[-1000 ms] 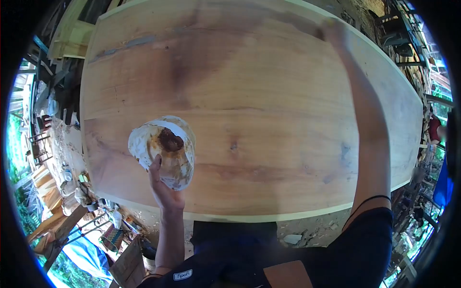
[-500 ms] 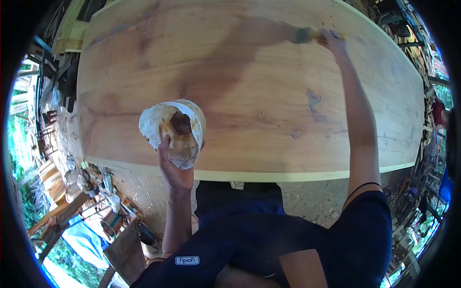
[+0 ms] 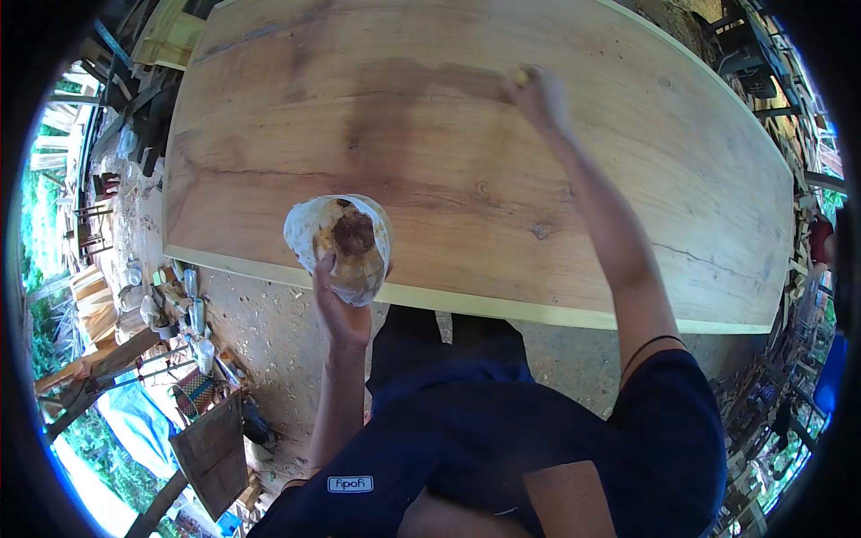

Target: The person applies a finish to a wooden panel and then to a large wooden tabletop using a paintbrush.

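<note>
The main danger is, I think, with the bowl (image 3: 359, 276), which the left hand (image 3: 345, 318) holds alone, just above the near edge (image 3: 538, 311) of the wooden board (image 3: 484, 242), in its left half. Its mouth is tilted up and toward the person, and the dark brown stuff (image 3: 353, 232) inside is open to view. If the wrist turns more, or if the thumb (image 3: 324, 267) slips on the smeared wall, this stuff could fall on the board or on the floor (image 3: 269, 332). The bowl could also knock against the edge, because it is so near. On the other side, the right forearm (image 3: 614, 229) passes over the board; if it goes too low, it could rub the surface. The long crack (image 3: 708, 260) at the right could catch anything that is dragged across it.

The left forearm comes up steeply from below, with the palm under the bowl. The thumb is pressed on the front of the wall, and fingertips show at the right side. The right arm reaches far forward and inward, over the far part of the board. The right hand (image 3: 541, 100) is curled around something small and yellowish (image 3: 523, 78); it is blurred, so I cannot tell how each finger lies.
</note>
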`<state>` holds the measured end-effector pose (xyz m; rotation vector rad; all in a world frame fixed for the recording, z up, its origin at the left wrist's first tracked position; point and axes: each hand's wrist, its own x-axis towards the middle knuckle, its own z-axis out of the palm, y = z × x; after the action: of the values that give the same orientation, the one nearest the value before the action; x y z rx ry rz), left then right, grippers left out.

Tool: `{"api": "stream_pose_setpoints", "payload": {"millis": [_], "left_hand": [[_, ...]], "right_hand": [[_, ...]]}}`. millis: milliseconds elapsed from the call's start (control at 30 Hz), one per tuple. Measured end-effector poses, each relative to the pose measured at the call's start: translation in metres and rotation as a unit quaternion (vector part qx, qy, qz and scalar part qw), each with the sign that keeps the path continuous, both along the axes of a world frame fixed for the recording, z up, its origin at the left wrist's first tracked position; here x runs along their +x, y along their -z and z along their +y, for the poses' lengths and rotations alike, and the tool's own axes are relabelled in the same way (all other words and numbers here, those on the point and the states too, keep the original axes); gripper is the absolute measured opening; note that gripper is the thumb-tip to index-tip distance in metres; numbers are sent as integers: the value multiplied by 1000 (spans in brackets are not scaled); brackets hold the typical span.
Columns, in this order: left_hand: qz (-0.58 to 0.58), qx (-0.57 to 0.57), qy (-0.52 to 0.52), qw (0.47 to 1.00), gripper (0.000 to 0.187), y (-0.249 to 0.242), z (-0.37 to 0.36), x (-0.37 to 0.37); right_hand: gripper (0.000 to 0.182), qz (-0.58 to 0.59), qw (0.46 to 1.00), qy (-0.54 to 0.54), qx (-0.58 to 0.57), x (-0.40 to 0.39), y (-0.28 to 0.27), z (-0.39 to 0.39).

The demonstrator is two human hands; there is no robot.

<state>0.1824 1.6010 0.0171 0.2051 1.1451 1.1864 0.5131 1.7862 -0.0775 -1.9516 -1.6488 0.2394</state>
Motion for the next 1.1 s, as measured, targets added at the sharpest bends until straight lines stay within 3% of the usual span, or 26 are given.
{"api": "stream_pose_setpoints", "payload": {"millis": [133, 167, 233, 367, 433, 533, 567, 600, 667, 733, 867, 900, 967, 1000, 1033, 1067, 1100], "left_hand": [[-7, -1, -14, 1000, 55, 0, -5, 2], [-6, -8, -18, 1000, 55, -1, -6, 2], [-1, -6, -23, 1000, 55, 1, -7, -1], [-5, -12, -29, 999, 54, 1, -17, -6], [-17, -15, -20, 1000, 55, 8, -25, -11], [-55, 1, -6, 998, 56, 21, -31, -21], [-56, -1, -10, 998, 56, 20, -33, -22], [-48, 0, -23, 999, 56, 18, -27, -20], [-34, -9, -24, 999, 57, 15, -26, -26], [-38, 2, -41, 998, 58, 17, -29, -30], [-35, 4, -52, 998, 58, 13, -39, -43], [-37, 4, -52, 998, 58, 13, -42, -47], [-35, 4, -53, 998, 57, 12, -48, -54], [-38, 2, -52, 998, 57, 11, -53, -58], [-43, 5, -50, 998, 58, 11, -56, -61], [-48, 9, -51, 998, 58, 11, -60, -64], [-50, 9, -54, 997, 58, 11, -63, -67]], "right_hand": [[33, 182, 981, 10, -63, -71, 26, 42], [33, 183, 981, 7, -71, -68, 38, 41], [26, 478, 871, 16, -110, -56, 51, 30], [26, 510, 846, 106, -115, 66, 37, -57], [26, 440, 873, 174, -120, 123, 12, -120], [25, 376, 871, 286, -132, 206, 4, -199], [27, 302, 896, 296, -135, 228, 7, -218], [27, 301, 896, 295, -140, 247, 7, -215], [33, 27, 940, 280, -192, 262, 19, -232], [38, -167, 943, 232, -168, 220, 23, -218], [35, -145, 980, 118, -70, 51, 4, -168], [36, -71, 995, 68, -18, 28, 12, -159], [36, -23, 998, 48, -29, -35, -13, -145], [33, 85, 994, 37, -57, -54, -9, -141], [30, 191, 978, 26, -81, -66, -3, -136], [30, 188, 978, 25, -80, -72, -1, -138], [27, 293, 951, 11, -96, -78, 4, -140]]}}
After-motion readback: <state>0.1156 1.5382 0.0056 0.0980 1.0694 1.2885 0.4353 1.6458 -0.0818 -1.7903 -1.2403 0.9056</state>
